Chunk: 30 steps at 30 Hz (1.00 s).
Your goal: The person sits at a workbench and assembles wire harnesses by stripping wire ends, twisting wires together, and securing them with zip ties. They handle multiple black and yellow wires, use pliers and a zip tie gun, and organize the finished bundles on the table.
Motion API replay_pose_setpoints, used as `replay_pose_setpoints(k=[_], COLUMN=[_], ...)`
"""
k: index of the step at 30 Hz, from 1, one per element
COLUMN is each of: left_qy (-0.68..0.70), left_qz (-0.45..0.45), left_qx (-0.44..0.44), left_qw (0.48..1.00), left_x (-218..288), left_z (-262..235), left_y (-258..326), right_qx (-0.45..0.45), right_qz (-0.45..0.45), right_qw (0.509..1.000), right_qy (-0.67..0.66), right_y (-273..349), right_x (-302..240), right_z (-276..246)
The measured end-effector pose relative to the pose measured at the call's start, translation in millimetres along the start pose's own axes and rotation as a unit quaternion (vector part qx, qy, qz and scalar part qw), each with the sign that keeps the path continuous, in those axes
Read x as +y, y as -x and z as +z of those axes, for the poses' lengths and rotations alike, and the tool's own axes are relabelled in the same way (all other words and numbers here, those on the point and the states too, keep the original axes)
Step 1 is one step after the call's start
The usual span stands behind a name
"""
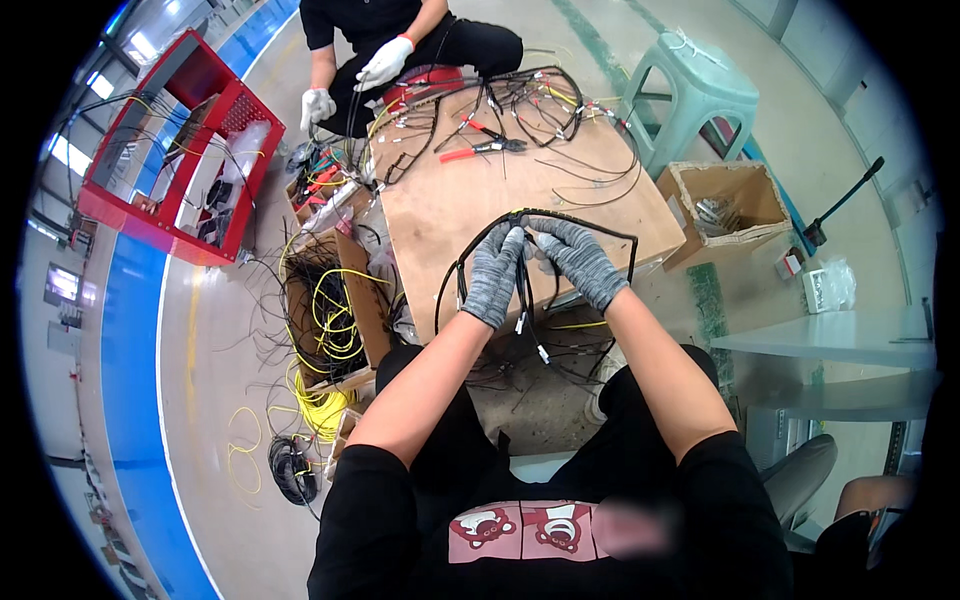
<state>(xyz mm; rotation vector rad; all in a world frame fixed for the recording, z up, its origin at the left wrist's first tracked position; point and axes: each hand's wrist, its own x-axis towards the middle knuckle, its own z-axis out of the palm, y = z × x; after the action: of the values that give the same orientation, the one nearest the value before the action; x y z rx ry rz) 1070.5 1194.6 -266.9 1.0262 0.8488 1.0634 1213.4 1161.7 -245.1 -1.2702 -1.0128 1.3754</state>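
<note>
A black wire harness is held up over the near edge of the wooden board. Its sleeved branches arch out to both sides, and loose ends with small white tags hang down in the middle. My left hand, in a grey knitted glove, is closed around the harness near its junction. Beside it my right hand, gloved alike, pinches the same bundle, fingertips almost meeting the left ones. The fingers partly hide the junction. Farther off on the board lie red-handled pliers and another tangled harness.
Across the board sits a co-worker with white-gloved hands. A cardboard box of cables stands left, near a red metal rack. Right are a green plastic stool, an open carton and a grey tabletop.
</note>
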Motion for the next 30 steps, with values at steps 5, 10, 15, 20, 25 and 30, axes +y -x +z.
replay_pose_setpoints(k=[5,10,15,20,25,30], left_qy=[-0.041,0.042,0.105,0.17,0.166,0.159], left_qz=[-0.009,-0.036,-0.096,-0.118,-0.102,-0.106], left_qx=[-0.066,-0.102,-0.112,-0.104,-0.121,-0.089], left_qw=[0.997,0.993,0.983,0.973,0.973,0.977], left_x=[-13,-7,-3,-1,3,3], left_z=[-9,-9,-12,-15,-19,-23], left_y=[-18,-28,-27,-26,-26,-25], right_qx=[0.064,0.116,0.156,0.143,0.139,0.121], right_qz=[0.002,-0.155,-0.296,-0.317,-0.315,-0.331], right_qw=[0.994,0.95,0.866,0.844,0.853,0.855], right_qy=[0.085,0.246,0.372,0.408,0.392,0.381], right_y=[-29,-43,-47,-47,-45,-38], right_x=[4,4,3,2,-2,-7], right_z=[-11,-18,-17,-13,-10,-10])
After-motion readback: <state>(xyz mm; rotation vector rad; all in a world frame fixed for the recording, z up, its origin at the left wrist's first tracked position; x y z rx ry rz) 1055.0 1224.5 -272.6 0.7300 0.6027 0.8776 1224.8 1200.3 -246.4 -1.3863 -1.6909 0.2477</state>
